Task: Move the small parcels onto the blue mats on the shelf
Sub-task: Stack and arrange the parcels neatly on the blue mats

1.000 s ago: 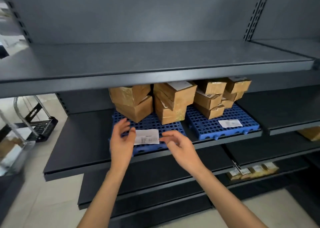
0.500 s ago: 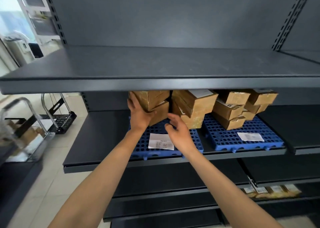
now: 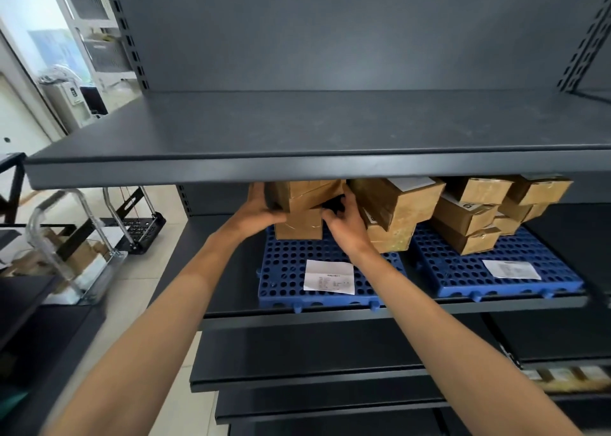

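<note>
Held thing: the top parcel [image 3: 307, 192], a small brown cardboard box sealed in glossy tape, lies tilted on the lower parcel [image 3: 299, 227], a similar taped box. Both are at the back left of the left blue mat [image 3: 284, 273], a perforated plastic grid on the middle shelf [image 3: 231, 270] of dark metal.
Left hand: the left hand [image 3: 263, 209] grasps the box's left end, thumb under the front edge and fingers wrapped behind.
Right hand: the right hand [image 3: 344, 224] clasps the right end, its fingers curled into the narrow gap beside the next stack.
Likely handling: stiff and probably light, since the size suits two hands easily. The shiny tape looks slippery, so a squeeze across the ends should hold better than flat palms.
Where to grip: opposite short ends near the bottom edges, as it is gripped here.
Neighbours: the second stack [image 3: 396, 210] of taped brown boxes leans just beside the right hand and could be knocked.
Other mat: the right blue mat [image 3: 502, 271] carries further brown parcels [image 3: 476, 214] at its back.
Papers: a white printed slip [image 3: 329, 276] lies on the front of the left mat, and another white slip [image 3: 510, 268] lies on the right one.
Overhead: the upper shelf [image 3: 297, 171], also dark metal, hangs close above the stacks, so there is little room to lift.
Beyond: a metal-handled trolley [image 3: 76, 247] with boxes stands on the floor to the left.
</note>
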A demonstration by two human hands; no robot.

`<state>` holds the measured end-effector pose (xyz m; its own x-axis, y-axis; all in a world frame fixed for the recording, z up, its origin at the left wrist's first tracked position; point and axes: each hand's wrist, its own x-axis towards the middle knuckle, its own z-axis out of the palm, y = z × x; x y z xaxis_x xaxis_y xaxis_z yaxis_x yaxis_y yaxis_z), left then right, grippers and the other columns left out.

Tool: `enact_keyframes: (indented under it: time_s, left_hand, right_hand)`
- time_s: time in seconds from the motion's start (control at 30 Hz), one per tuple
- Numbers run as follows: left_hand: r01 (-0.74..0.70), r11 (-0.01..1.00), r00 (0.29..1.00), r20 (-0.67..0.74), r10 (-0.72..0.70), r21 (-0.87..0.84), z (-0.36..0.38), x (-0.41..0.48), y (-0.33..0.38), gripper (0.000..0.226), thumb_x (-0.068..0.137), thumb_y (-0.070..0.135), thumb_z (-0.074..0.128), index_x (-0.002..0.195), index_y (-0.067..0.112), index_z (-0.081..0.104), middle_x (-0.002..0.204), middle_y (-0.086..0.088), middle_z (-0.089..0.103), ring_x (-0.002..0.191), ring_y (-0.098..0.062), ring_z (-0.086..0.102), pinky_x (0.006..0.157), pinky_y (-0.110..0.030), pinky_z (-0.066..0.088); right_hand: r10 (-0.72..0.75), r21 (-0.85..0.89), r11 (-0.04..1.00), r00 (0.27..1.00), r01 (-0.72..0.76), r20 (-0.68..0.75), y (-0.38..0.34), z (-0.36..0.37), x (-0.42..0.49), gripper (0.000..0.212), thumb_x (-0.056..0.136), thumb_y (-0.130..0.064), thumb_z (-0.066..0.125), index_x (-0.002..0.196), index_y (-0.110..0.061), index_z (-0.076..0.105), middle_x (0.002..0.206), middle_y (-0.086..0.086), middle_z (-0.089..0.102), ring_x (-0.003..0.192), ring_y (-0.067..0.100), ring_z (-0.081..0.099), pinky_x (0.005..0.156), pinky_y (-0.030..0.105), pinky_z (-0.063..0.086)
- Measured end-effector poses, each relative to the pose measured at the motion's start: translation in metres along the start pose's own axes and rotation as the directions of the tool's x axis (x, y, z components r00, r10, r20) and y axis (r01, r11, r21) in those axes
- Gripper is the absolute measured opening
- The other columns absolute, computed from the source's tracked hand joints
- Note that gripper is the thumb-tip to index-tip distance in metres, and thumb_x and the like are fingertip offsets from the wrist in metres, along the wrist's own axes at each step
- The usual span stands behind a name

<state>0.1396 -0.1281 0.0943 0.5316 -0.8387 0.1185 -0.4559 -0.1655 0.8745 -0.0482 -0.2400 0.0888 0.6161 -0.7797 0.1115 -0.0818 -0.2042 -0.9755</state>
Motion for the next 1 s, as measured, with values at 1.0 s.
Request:
enact_keyframes:
  time_s: [1.0]
  left_hand:
    - [-0.055, 0.994, 0.946, -0.323, 0.023, -0.09, 0.051, -0.006, -0.002, 0.067, 0.085, 0.02, 0.074, 0.138, 0.008, 0.035, 0.129, -0.006, 0.057, 0.116, -0.019, 0.057, 0.097, -0.034, 0.049]
  right_hand:
    - [-0.072, -0.305, 0.947, 0.99, 0.106, 0.119, -0.004, 0.005, 0.039, 0.053, 0.101, -0.027, 0.048, 0.151, -0.024, 0.03, 0.138, 0.009, 0.055, 0.125, 0.028, 0.054, 0.101, 0.047, 0.048]
